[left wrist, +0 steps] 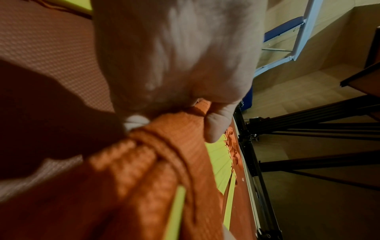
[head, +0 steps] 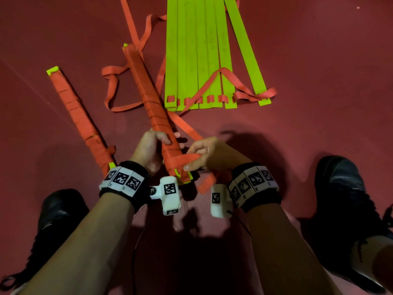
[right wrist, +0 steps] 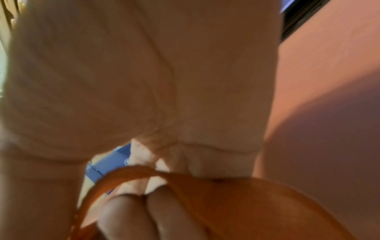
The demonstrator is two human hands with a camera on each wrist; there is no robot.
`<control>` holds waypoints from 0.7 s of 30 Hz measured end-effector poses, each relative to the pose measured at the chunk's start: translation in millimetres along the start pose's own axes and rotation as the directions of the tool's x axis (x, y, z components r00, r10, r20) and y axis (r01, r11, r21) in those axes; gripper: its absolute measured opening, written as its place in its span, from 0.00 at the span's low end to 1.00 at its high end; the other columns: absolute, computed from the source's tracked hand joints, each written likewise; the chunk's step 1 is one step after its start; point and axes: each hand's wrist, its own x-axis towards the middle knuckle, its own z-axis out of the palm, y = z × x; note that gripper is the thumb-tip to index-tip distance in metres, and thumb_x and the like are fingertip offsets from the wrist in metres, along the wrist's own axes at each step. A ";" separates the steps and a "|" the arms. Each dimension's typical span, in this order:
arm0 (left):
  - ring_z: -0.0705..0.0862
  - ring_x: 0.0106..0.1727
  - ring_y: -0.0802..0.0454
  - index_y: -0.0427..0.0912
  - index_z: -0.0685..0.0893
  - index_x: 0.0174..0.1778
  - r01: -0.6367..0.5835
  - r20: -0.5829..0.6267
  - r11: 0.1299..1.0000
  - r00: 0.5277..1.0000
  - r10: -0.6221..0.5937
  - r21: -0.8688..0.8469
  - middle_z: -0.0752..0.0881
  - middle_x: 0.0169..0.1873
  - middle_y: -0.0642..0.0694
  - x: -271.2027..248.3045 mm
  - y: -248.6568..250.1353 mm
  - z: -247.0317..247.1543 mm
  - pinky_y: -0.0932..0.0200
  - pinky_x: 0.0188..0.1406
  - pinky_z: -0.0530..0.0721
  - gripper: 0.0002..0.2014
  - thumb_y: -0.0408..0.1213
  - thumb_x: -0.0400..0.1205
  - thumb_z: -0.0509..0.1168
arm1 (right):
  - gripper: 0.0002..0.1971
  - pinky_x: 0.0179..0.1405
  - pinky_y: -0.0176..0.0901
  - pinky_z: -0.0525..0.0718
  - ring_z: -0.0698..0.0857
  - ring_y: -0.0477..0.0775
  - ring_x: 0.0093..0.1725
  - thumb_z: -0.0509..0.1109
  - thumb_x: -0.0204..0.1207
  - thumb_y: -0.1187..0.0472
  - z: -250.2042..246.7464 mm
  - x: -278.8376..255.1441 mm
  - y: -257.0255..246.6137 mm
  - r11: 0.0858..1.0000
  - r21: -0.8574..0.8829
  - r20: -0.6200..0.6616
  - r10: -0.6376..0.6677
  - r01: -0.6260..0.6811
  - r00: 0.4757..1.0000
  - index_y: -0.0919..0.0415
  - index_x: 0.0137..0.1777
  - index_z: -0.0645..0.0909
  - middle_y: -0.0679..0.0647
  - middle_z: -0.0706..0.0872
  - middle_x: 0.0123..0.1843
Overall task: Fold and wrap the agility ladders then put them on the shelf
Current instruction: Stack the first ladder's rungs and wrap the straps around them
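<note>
From the head view, our left hand (head: 152, 145) grips the strap-wrapped bundle (head: 148, 107) tilted above the red floor (head: 319, 60), while our right hand (head: 204, 155) pinches its flat orange strap (head: 185, 159). The left wrist view shows ribbed webbing (left wrist: 144, 162) under the thumb. In the blurred right wrist view, fingers (right wrist: 123, 216) curl round the strap (right wrist: 236, 194).

One wrapped ladder bundle (head: 79, 120), bound in orange strap, lies on the floor at left; a second bundle (head: 148, 99) tilts upward, its strap (head: 187, 159) half-wound; a third ladder's green rungs (head: 204, 52) lie fanned flat beyond.

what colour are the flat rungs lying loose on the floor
Bright lime green rungs, clearest in the head view.
</note>
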 end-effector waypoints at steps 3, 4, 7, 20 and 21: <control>0.91 0.36 0.42 0.38 0.74 0.66 0.038 0.009 0.999 0.999 -0.038 -0.003 0.89 0.37 0.42 -0.4 0.5 -1.8 0.44 0.49 0.87 0.25 0.23 0.72 0.53 | 0.12 0.50 0.49 0.82 0.87 0.56 0.42 0.86 0.64 0.69 0.4 1.7 -0.7 1.000 -0.016 -0.009 -0.001 0.001 1.000 0.61 0.44 0.88 0.67 0.93 0.48; 0.91 0.37 0.41 0.38 0.75 0.66 0.043 0.010 0.999 0.999 -0.043 -0.006 0.89 0.37 0.41 -0.3 0.4 -1.9 0.44 0.48 0.88 0.25 0.23 0.72 0.53 | 0.12 0.51 0.50 0.83 0.87 0.56 0.43 0.86 0.64 0.69 -0.4 2.4 0.1 1.000 -0.018 -0.002 0.002 -0.002 1.000 0.61 0.45 0.88 0.67 0.93 0.48; 0.90 0.34 0.45 0.38 0.76 0.59 0.042 -0.016 0.999 0.999 -0.042 -0.011 0.90 0.35 0.46 -2.5 1.3 1.9 0.45 0.49 0.87 0.19 0.23 0.74 0.52 | 0.10 0.52 0.48 0.85 0.88 0.52 0.41 0.85 0.68 0.68 -2.5 0.3 -0.6 1.000 0.005 0.039 0.019 -0.019 0.999 0.59 0.44 0.88 0.57 0.93 0.42; 0.90 0.38 0.44 0.36 0.79 0.56 0.067 -0.016 0.996 0.998 -0.067 0.062 0.89 0.37 0.44 -10.7 5.7 5.4 0.42 0.54 0.85 0.23 0.27 0.64 0.57 | 0.05 0.42 0.36 0.81 0.86 0.46 0.38 0.82 0.74 0.59 -12.1 -5.3 -1.7 0.990 -0.136 -0.025 -0.039 0.035 0.999 0.60 0.46 0.94 0.54 0.94 0.40; 0.89 0.38 0.43 0.36 0.81 0.54 0.072 -0.011 0.995 0.997 -0.072 0.075 0.89 0.36 0.43 -11.6 6.5 6.2 0.42 0.55 0.83 0.23 0.29 0.63 0.58 | 0.05 0.40 0.33 0.81 0.86 0.42 0.36 0.82 0.74 0.59 -13.5 -5.4 -2.3 0.988 -0.149 -0.026 -0.046 0.042 0.999 0.60 0.46 0.94 0.51 0.94 0.38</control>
